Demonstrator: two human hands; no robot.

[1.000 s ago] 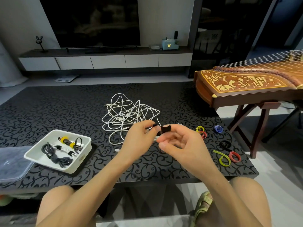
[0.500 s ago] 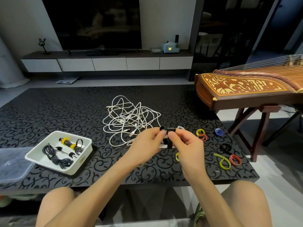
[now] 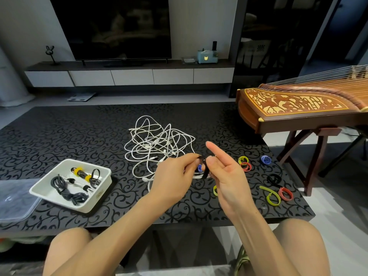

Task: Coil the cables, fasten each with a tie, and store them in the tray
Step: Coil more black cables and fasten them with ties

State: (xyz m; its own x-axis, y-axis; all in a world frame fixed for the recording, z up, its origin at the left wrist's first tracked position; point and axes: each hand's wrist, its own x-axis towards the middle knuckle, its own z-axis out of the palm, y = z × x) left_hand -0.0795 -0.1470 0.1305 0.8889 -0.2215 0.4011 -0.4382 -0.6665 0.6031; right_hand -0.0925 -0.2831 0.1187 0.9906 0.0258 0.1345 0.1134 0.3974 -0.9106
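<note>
My left hand (image 3: 173,176) grips a small coiled white cable with a black tie (image 3: 205,172) wrapped round it, just above the table's middle. My right hand (image 3: 225,172) pinches the black tie from the right, its index finger pointing up. Behind them lies a tangled heap of white cables (image 3: 157,144). A white tray (image 3: 103,188) at the left holds several bundled cables with yellow and black ties. Loose ties lie to the right: yellow (image 3: 243,159), red (image 3: 247,166), blue (image 3: 265,159), black (image 3: 274,179), green (image 3: 271,198), another red (image 3: 285,194).
A clear plastic lid (image 3: 14,200) rests at the table's left edge beside the tray. A wooden zither on a stand (image 3: 298,108) rises off the right side. The dark patterned table (image 3: 59,136) ends near my knees.
My right index finger has lifted and points upward. Both hands stay together on the bundle, a little farther forward on the table than a second ago.
</note>
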